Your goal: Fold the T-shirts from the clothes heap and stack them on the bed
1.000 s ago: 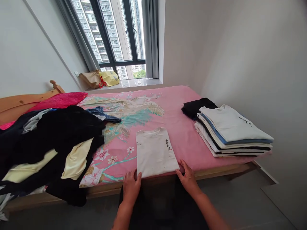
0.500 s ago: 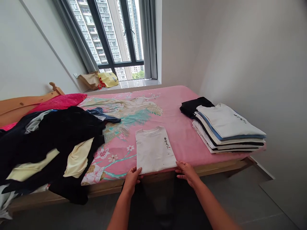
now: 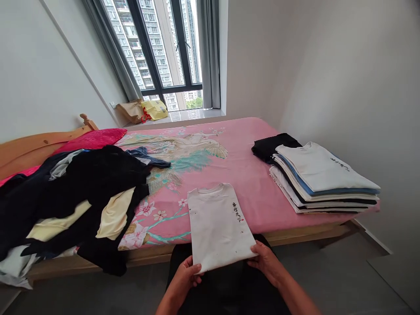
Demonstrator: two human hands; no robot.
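Observation:
A folded white T-shirt (image 3: pixel 218 227) with black writing down its right side is in front of me, its collar end over the pink bed sheet and its near end past the bed's edge, above my lap. My left hand (image 3: pixel 186 276) grips the near left corner, thumb on top. At the near right corner my right hand (image 3: pixel 267 261) pinches the shirt the same way, fingers partly hidden beneath. To the right stands a stack of folded shirts (image 3: pixel 328 170), a white one with similar writing on top.
A loose heap of clothes (image 3: pixel 98 183), mostly black, covers the bed's left side and hangs over its edge. Black folded clothing (image 3: pixel 274 146) lies behind the stack. The wooden bed frame (image 3: pixel 295 236) runs along the front. Paper bags (image 3: pixel 131 111) rest on the window sill.
Both hands have drawn the folded white T-shirt toward me, so its near end now extends over the bed's edge. The view has shifted slightly left.

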